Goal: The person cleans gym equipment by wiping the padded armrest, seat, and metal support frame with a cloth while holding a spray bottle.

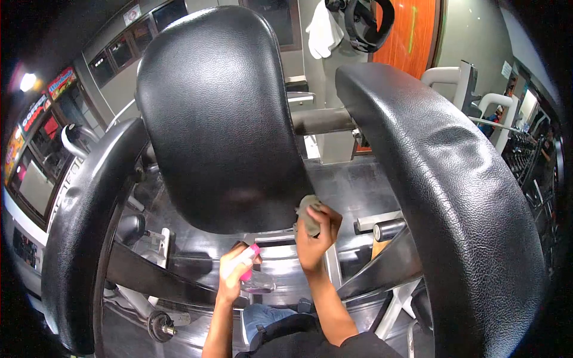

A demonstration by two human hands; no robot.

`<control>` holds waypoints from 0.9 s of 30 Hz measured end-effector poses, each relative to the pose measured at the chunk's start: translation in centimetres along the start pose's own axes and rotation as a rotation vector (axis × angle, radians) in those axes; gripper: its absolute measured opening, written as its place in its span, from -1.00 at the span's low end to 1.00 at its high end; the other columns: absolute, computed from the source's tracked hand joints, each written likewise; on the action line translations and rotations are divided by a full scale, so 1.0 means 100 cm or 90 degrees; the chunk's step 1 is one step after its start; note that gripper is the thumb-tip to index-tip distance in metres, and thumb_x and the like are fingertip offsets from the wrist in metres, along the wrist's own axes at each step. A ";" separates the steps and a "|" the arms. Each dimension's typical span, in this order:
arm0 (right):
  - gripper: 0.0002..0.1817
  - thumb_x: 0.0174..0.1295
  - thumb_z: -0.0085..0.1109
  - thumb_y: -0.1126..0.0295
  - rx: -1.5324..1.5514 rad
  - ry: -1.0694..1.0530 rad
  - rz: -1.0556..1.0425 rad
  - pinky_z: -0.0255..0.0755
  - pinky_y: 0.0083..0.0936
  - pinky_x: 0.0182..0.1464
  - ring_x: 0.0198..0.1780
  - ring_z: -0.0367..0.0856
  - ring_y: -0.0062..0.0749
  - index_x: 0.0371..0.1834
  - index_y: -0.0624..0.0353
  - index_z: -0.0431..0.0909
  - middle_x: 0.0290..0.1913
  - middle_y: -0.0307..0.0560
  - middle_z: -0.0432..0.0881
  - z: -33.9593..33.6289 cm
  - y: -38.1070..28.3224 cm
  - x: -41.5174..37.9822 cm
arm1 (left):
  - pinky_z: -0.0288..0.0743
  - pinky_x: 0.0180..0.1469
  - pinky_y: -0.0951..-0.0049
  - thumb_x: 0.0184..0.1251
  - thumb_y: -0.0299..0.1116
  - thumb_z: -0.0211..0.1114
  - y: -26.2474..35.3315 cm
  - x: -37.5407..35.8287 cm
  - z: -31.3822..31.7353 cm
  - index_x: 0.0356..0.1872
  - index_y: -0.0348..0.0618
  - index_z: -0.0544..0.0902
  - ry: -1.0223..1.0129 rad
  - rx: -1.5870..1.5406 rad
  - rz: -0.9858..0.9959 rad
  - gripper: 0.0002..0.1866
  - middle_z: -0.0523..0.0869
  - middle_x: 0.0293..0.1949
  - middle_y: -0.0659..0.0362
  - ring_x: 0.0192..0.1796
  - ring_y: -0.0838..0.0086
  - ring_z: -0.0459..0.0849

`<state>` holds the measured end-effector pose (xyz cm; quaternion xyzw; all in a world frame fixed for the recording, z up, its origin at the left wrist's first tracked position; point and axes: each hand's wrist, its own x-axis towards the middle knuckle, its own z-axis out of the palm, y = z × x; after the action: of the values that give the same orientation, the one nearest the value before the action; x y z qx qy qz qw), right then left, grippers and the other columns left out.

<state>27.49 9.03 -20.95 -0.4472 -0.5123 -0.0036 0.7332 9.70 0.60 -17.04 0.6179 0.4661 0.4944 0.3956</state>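
Note:
My right hand (317, 235) is closed around a crumpled greyish cloth (308, 216), which it holds against the lower right edge of a black padded backrest (221, 119). Lower and to the left, my left hand (231, 268) grips a clear spray bottle (258, 283) with a pink and white spray head. The bottle is tilted, its body pointing right, below the backrest's bottom edge. Some of the left fingers are hidden behind the spray head. The backrest's leather is shiny, with light reflecting near its top.
Thick black arm pads curve along both sides, the right pad (447, 155) dented and the left pad (89, 227) narrower. Metal frame bars run beneath. A weight plate (160, 326) is at lower left. A white towel (324, 30) and a black belt (370, 27) hang on the far wall.

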 end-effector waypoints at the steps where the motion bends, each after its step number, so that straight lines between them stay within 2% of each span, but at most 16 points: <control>1: -0.61 -0.10 0.46 0.68 -0.023 -0.018 -0.024 0.51 -0.29 0.06 0.03 0.59 -0.11 -0.17 0.06 0.74 -0.01 -0.06 0.61 -0.003 0.003 -0.006 | 0.35 -0.25 0.41 0.20 -0.05 0.16 -0.002 0.001 0.000 -0.28 -0.39 0.68 0.006 -0.006 0.001 -0.52 0.62 -0.40 0.08 -0.33 0.40 0.53; 2: -0.61 -0.10 0.46 0.68 -0.025 -0.015 -0.023 0.51 -0.29 0.06 0.03 0.59 -0.11 -0.17 0.06 0.74 -0.01 -0.06 0.61 -0.005 0.007 -0.013 | 0.35 -0.25 0.41 0.20 -0.05 0.16 -0.001 0.002 0.000 -0.28 -0.39 0.68 0.003 -0.006 0.002 -0.52 0.62 -0.40 0.08 -0.33 0.40 0.53; 5: -0.58 -0.12 0.54 0.53 -0.072 -0.104 -0.111 0.61 -0.36 -0.16 -0.08 0.68 -0.22 -0.11 -0.09 0.80 -0.01 -0.17 0.65 -0.014 0.028 -0.037 | 0.34 -0.25 0.41 0.21 -0.04 0.16 -0.001 0.004 -0.001 -0.26 -0.39 0.68 -0.014 0.010 -0.016 -0.51 0.62 -0.40 0.09 -0.34 0.41 0.52; 8: -0.57 -0.13 0.54 0.52 -0.088 -0.165 -0.106 0.61 -0.34 -0.12 -0.08 0.67 -0.20 -0.11 -0.11 0.80 0.00 -0.20 0.65 -0.027 0.045 -0.044 | 0.32 -0.28 0.43 0.22 -0.03 0.17 0.000 0.001 -0.003 -0.27 -0.39 0.69 -0.003 -0.012 -0.013 -0.51 0.61 -0.40 0.11 -0.35 0.43 0.50; 9: -0.65 -0.07 0.51 0.52 -0.076 -0.173 -0.106 0.60 -0.41 -0.13 -0.07 0.68 -0.23 -0.14 0.00 0.78 -0.01 -0.13 0.66 -0.032 0.051 -0.042 | 0.31 -0.29 0.44 0.22 -0.03 0.17 0.002 0.001 -0.004 -0.28 -0.38 0.69 0.000 -0.007 -0.009 -0.52 0.60 -0.40 0.11 -0.36 0.44 0.50; 10: -0.65 -0.07 0.51 0.52 -0.076 -0.172 -0.108 0.60 -0.41 -0.13 -0.07 0.68 -0.23 -0.14 0.00 0.78 -0.01 -0.13 0.66 -0.035 0.057 -0.039 | 0.30 -0.30 0.45 0.23 -0.04 0.18 0.003 0.001 -0.005 -0.30 -0.38 0.69 0.004 -0.004 -0.005 -0.52 0.60 -0.41 0.12 -0.37 0.45 0.50; 12: -0.71 0.06 0.49 0.49 0.028 -0.067 0.105 0.55 -0.45 -0.07 -0.04 0.67 -0.28 -0.10 0.13 0.73 -0.06 -0.07 0.68 -0.034 0.064 -0.035 | 0.30 -0.31 0.45 0.22 -0.04 0.18 0.000 -0.001 -0.008 -0.30 -0.38 0.69 0.006 -0.002 0.002 -0.52 0.59 -0.41 0.12 -0.37 0.45 0.50; 13: -0.77 0.26 0.40 0.45 0.085 0.006 0.296 0.51 -0.43 0.02 -0.03 0.65 -0.34 -0.05 0.23 0.67 -0.10 -0.05 0.70 -0.030 0.058 -0.027 | 0.29 -0.31 0.45 0.21 -0.04 0.18 -0.002 -0.002 -0.010 -0.31 -0.38 0.70 0.009 -0.001 0.006 -0.53 0.59 -0.41 0.12 -0.38 0.45 0.50; 14: -0.77 0.26 0.40 0.45 0.084 0.006 0.297 0.51 -0.43 0.02 -0.03 0.65 -0.34 -0.05 0.23 0.67 -0.10 -0.05 0.70 -0.029 0.052 -0.015 | 0.29 -0.31 0.45 0.21 -0.04 0.18 -0.002 -0.002 -0.011 -0.31 -0.38 0.70 0.008 -0.001 0.005 -0.53 0.59 -0.41 0.12 -0.38 0.45 0.50; 16: -0.72 0.37 0.33 0.35 0.364 -0.035 0.459 0.47 -0.41 0.08 -0.04 0.61 -0.41 0.06 0.24 0.64 -0.10 -0.08 0.70 -0.029 0.042 0.010 | 0.32 -0.29 0.43 0.19 -0.05 0.19 -0.002 -0.003 -0.014 -0.30 -0.39 0.70 0.006 0.010 -0.027 -0.52 0.60 -0.41 0.10 -0.37 0.41 0.52; 17: -0.66 0.47 0.21 0.30 0.180 -0.094 0.342 0.42 -0.56 0.09 -0.03 0.58 -0.53 0.14 0.32 0.62 -0.05 -0.14 0.70 -0.018 0.062 0.008 | 0.32 -0.29 0.43 0.19 -0.05 0.19 -0.002 -0.003 -0.013 -0.30 -0.39 0.70 0.005 0.010 -0.027 -0.52 0.60 -0.41 0.10 -0.37 0.41 0.52; 18: -0.66 0.47 0.21 0.30 0.180 -0.094 0.343 0.42 -0.56 0.09 -0.03 0.58 -0.53 0.14 0.32 0.62 -0.05 -0.14 0.70 -0.014 0.065 0.006 | 0.33 -0.28 0.42 0.18 -0.06 0.19 -0.004 -0.004 -0.013 -0.29 -0.40 0.70 0.012 0.006 -0.010 -0.53 0.62 -0.39 0.08 -0.35 0.40 0.54; 20: -0.60 0.50 0.16 0.24 0.261 -0.108 0.484 0.43 -0.55 0.09 -0.02 0.59 -0.51 0.21 0.35 0.57 0.00 -0.16 0.69 -0.006 0.069 -0.001 | 0.35 -0.26 0.42 0.17 -0.07 0.19 -0.006 -0.005 -0.016 -0.29 -0.41 0.70 0.018 0.005 0.008 -0.53 0.64 -0.37 0.06 -0.34 0.38 0.56; 24: -0.54 0.52 0.11 0.22 0.297 -0.068 0.544 0.41 -0.51 0.17 0.06 0.57 -0.46 0.28 0.36 0.50 0.11 -0.14 0.64 -0.006 0.062 -0.036 | 0.38 -0.24 0.42 0.16 -0.10 0.17 -0.013 -0.010 -0.025 -0.28 -0.42 0.70 0.030 -0.021 0.040 -0.53 0.67 -0.34 0.03 -0.31 0.37 0.58; 26: -0.54 0.52 0.11 0.24 0.363 0.014 0.629 0.33 -0.44 0.23 0.13 0.53 -0.36 0.32 0.36 0.50 0.16 -0.06 0.64 0.006 0.079 -0.072 | 0.38 -0.24 0.42 0.15 -0.10 0.16 -0.019 -0.011 -0.030 -0.28 -0.41 0.70 0.025 -0.017 0.050 -0.54 0.68 -0.34 0.04 -0.32 0.38 0.58; 27: -0.50 0.54 0.05 0.22 0.302 0.043 0.580 0.29 -0.44 0.28 0.18 0.48 -0.32 0.41 0.31 0.40 0.22 -0.09 0.56 0.013 0.071 -0.085 | 0.38 -0.25 0.42 0.15 -0.10 0.16 -0.022 -0.011 -0.032 -0.27 -0.41 0.70 0.027 -0.025 0.042 -0.54 0.68 -0.35 0.04 -0.32 0.39 0.58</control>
<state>25.76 10.34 -31.93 -0.4460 -0.2281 0.4179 0.7579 6.08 0.16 -18.76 0.6146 0.4441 0.5289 0.3812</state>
